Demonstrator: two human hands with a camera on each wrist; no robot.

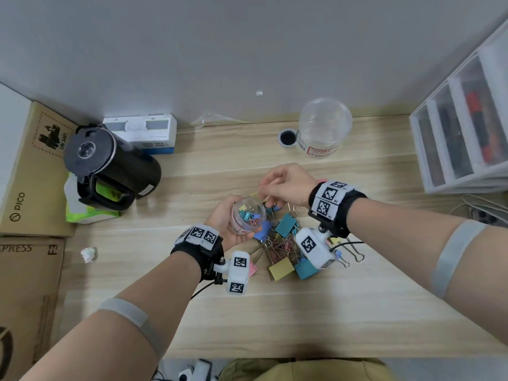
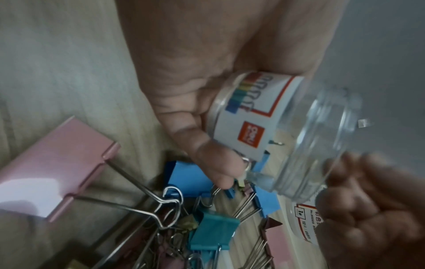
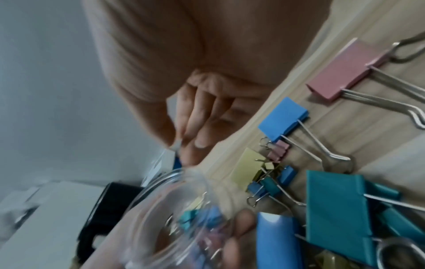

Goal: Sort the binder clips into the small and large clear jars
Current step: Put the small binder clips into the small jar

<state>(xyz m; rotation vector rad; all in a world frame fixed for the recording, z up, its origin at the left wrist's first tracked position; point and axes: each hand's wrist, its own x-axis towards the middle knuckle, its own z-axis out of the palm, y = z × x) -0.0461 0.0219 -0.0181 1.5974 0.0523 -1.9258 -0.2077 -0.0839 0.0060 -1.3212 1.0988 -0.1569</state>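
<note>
My left hand (image 1: pixel 237 217) grips the small clear jar (image 1: pixel 247 215) tilted just above the clip pile, its mouth facing my right hand. Several small coloured clips lie inside the jar (image 3: pixel 184 218). In the left wrist view my thumb (image 2: pixel 207 154) presses its labelled wall (image 2: pixel 248 116). My right hand (image 1: pixel 265 188) hovers at the jar's mouth, fingertips (image 3: pixel 184 143) pinched together; I see no clip between them. The mixed pile of small and large binder clips (image 1: pixel 286 243) lies on the wooden desk under both wrists. The large clear jar (image 1: pixel 324 127) stands upright at the back.
A black kettle (image 1: pixel 110 166) and cardboard boxes (image 1: pixel 30 171) fill the left side. A white drawer unit (image 1: pixel 464 125) stands at the right. A white and blue box (image 1: pixel 148 133) sits against the wall, and a black-centred ring (image 1: pixel 287 138) lies beside the large jar.
</note>
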